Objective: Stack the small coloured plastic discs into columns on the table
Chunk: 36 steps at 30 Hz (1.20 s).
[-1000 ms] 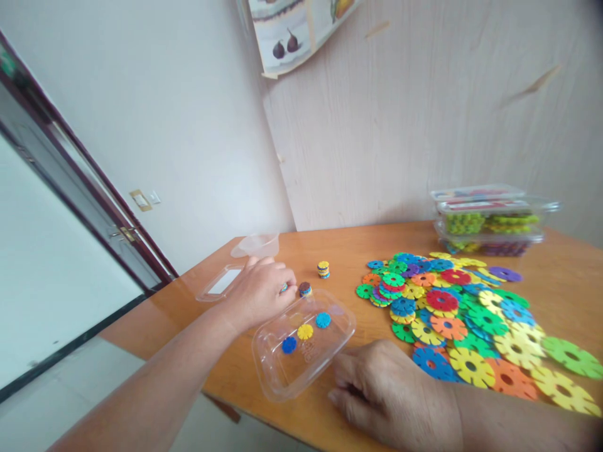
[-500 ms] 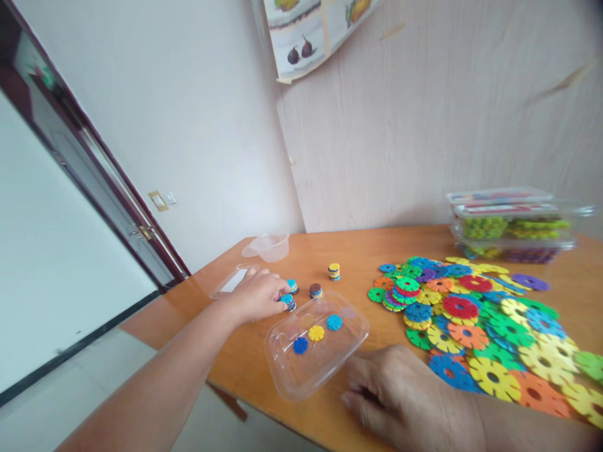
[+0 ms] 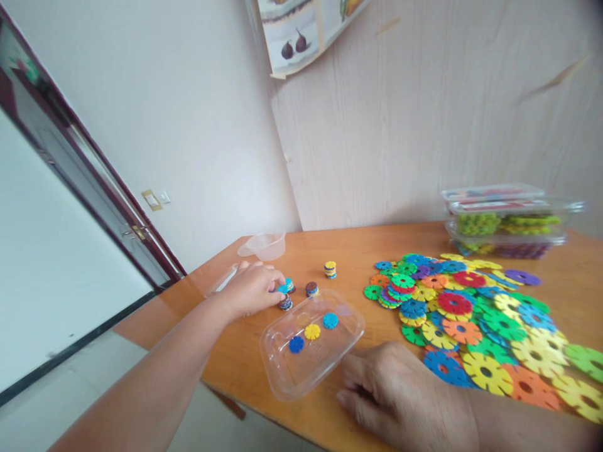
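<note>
My left hand point(image 3: 252, 287) reaches over the table and pinches a small light blue notched disc point(image 3: 283, 289) between thumb and fingers. Just under it stands a short stack of discs with a brown top point(image 3: 285, 303). Partly behind the held disc is another stack with a light blue top point(image 3: 290, 285). To the right are a brown-topped stack point(image 3: 311, 289) and a yellow-topped stack point(image 3: 330, 269). A clear plastic tray point(image 3: 306, 371) holds a dark blue, a yellow and a light blue disc. My right hand point(image 3: 393, 392) rests curled on the table beside the tray, apparently holding nothing.
Large colourful notched discs point(image 3: 471, 320) lie heaped on the right. Clear boxes with pieces inside point(image 3: 509, 223) are stacked at the back right. A translucent bowl point(image 3: 268, 246) stands at the back left. A clear lid point(image 3: 221, 281) lies partly behind my left hand.
My left hand has lifted the light blue disc off the nearest stack, whose top now shows brown. My right hand stays in place. The view has shifted slightly.
</note>
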Each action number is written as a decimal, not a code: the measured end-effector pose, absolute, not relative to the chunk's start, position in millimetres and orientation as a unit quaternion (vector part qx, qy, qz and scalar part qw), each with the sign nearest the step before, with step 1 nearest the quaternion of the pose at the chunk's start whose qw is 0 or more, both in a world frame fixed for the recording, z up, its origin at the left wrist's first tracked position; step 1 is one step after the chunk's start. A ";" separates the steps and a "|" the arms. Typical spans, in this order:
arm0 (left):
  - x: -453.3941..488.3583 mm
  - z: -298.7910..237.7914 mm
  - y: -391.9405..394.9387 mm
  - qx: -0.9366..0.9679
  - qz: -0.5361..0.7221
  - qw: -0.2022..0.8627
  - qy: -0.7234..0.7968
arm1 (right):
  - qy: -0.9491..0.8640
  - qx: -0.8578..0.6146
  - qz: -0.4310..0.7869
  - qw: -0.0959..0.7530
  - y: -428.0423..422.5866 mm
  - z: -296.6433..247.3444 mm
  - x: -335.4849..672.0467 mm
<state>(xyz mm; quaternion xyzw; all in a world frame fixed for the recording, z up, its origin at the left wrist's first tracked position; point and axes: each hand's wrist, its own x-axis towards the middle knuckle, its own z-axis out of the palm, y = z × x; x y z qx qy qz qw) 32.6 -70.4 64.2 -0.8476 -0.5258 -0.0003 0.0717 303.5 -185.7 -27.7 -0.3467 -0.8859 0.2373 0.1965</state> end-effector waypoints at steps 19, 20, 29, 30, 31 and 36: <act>108.8 41.5 -116.8 -0.933 0.026 0.186 -0.308 | -0.890 -0.342 0.224 0.203 -185.8 -27.9 303.3; 108.7 40.8 -116.5 -0.932 0.027 0.189 -0.310 | -0.890 -0.343 0.223 0.202 -185.8 -27.8 303.3; 106.9 40.2 -118.7 -0.935 0.026 0.160 -0.316 | -0.890 -0.347 0.221 0.195 -185.2 -28.8 302.9; 105.6 41.7 -118.1 -0.935 0.023 0.154 -0.319 | -0.891 -0.344 0.220 0.198 -185.2 -29.0 302.8; 103.5 44.0 -116.6 -0.933 0.016 0.149 -0.326 | -0.892 -0.342 0.219 0.200 -185.2 -29.2 302.9; 75.3 65.5 -88.5 -0.888 -0.088 0.160 -0.423 | -0.893 -0.336 0.219 0.203 -185.3 -29.4 303.2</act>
